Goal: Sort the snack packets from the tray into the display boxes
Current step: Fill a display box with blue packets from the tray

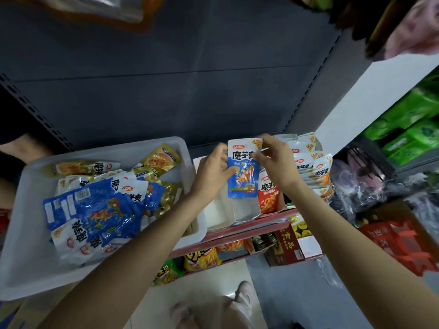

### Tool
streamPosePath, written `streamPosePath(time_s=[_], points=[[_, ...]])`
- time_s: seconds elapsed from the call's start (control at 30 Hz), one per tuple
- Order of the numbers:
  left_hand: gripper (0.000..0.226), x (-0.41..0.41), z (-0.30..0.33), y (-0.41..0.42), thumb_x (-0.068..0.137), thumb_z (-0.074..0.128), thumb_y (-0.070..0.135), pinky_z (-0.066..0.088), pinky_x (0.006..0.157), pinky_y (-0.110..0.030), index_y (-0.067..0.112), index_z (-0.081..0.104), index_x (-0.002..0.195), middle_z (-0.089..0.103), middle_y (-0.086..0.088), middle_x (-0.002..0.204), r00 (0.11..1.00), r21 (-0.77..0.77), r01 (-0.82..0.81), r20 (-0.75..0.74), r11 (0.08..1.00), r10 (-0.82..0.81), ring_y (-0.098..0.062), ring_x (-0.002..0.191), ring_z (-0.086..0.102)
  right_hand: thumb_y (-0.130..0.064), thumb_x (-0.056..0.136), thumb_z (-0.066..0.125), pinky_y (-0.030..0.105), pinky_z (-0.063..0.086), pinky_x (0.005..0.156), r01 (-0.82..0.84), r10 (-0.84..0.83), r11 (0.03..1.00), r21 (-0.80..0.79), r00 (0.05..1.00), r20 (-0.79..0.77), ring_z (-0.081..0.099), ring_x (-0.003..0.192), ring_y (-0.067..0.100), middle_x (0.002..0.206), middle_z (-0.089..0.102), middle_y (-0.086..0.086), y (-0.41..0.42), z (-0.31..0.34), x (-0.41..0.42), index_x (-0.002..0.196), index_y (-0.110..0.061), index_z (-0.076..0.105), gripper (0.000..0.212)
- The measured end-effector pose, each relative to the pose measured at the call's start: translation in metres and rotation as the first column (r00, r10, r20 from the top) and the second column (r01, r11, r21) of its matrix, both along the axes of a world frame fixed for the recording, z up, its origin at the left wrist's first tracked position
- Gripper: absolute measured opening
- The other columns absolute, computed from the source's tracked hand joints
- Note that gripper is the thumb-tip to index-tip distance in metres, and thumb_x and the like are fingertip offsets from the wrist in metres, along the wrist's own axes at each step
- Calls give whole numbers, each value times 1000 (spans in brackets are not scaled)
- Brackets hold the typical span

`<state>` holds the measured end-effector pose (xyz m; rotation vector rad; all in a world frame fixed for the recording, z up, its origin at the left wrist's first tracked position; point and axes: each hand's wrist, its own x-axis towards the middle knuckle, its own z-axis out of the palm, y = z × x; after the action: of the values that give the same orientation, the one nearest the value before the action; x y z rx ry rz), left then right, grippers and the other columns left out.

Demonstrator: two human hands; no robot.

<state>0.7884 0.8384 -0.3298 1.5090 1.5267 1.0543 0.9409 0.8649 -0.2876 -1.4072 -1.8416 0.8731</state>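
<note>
A blue-and-white snack packet point(243, 170) stands upright above an empty white display box point(244, 210). My left hand point(211, 172) grips its left edge, thumb across the front. My right hand point(275, 160) pinches its top right corner. The white tray point(28, 233) at the left holds several blue, white and gold packets point(95, 205). A red packet point(268, 193) stands in the box to the right. Beyond it, a box holds a row of orange-and-white packets point(313, 167). Another empty white box point(215, 214) sits left of the one under the packet.
The boxes stand on a red-edged shelf point(249, 230) with a dark back panel behind. Snack bags point(202, 257) and a brown carton point(285, 245) fill the shelf below. Green packs point(413, 129) and wrapped goods lie at the right. My feet show on the floor.
</note>
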Motion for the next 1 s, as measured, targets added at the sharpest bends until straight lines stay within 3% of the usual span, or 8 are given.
streamPosePath(time_s=[0.07, 0.13, 0.23, 0.33, 0.53, 0.67, 0.83, 1.0], points=[[38, -8, 1, 2, 83, 68, 8, 45, 83, -17, 9, 51, 117, 60, -2, 115, 985, 108, -40, -164, 993, 58, -13, 104, 57, -4, 92, 55, 6, 43, 54, 32, -31, 999, 22, 1000, -2, 57, 77, -2, 82, 58, -10, 5, 2, -1, 77, -22, 47, 25], [47, -21, -1, 5, 84, 66, 10, 38, 94, -26, 13, 49, 128, 52, -5, 129, 915, 122, -60, -389, 991, 103, -20, 119, 46, -4, 92, 54, 6, 43, 57, 60, -61, 996, 60, 998, 13, 56, 79, 2, 85, 58, -5, 8, 1, -2, 82, -17, 49, 17], [52, -35, -5, 9, 87, 62, 12, 33, 101, -30, 16, 45, 136, 45, -6, 138, 837, -19, -34, -547, 999, 18, -25, 127, 39, 1, 91, 51, 23, 48, 66, 5, -13, 997, 77, 994, 113, 56, 80, 15, 84, 59, 1, 12, -5, -7, 83, -12, 52, 15], [49, -39, -9, 8, 89, 60, 12, 35, 101, -30, 18, 46, 135, 46, -5, 138, 829, -97, 21, -554, 995, -72, -24, 127, 39, 2, 89, 51, 36, 46, 73, -82, 54, 994, 70, 940, 337, 59, 87, 29, 93, 64, 14, 16, -14, -12, 91, -2, 58, 9], [47, -39, -8, 10, 89, 59, 12, 37, 100, -31, 18, 47, 134, 47, -5, 137, 829, -89, 11, -557, 996, -59, -23, 126, 40, -8, 92, 48, 32, 41, 71, -181, 53, 976, 124, 743, 667, 56, 101, 30, 112, 61, 13, 24, -21, -16, 115, -9, 57, 25], [47, -40, -8, 10, 89, 59, 12, 37, 99, -31, 18, 47, 134, 47, -5, 137, 830, -101, 17, -554, 995, -70, -23, 126, 40, -7, 91, 51, 41, 49, 76, -144, -13, 973, 178, 741, 671, 58, 99, 33, 109, 62, 13, 25, -28, -21, 112, -10, 61, 24], [46, -41, -6, 8, 89, 59, 12, 37, 99, -30, 17, 48, 133, 47, -4, 136, 837, -78, 20, -545, 997, -59, -22, 127, 39, -4, 84, 61, 38, 48, 71, -143, -84, 950, 277, 738, 669, 55, 97, 35, 101, 63, 17, 24, -34, -24, 101, -6, 67, 19], [44, -52, -6, -3, 88, 60, 11, 35, 100, -27, 14, 50, 130, 49, -5, 133, 862, -5, -22, -506, 1000, 16, -21, 125, 41, 4, 71, 67, 39, 48, 65, -48, -174, 932, 359, 810, 560, 54, 88, 36, 97, 58, 17, 6, -33, -36, 97, -5, 64, 27]])
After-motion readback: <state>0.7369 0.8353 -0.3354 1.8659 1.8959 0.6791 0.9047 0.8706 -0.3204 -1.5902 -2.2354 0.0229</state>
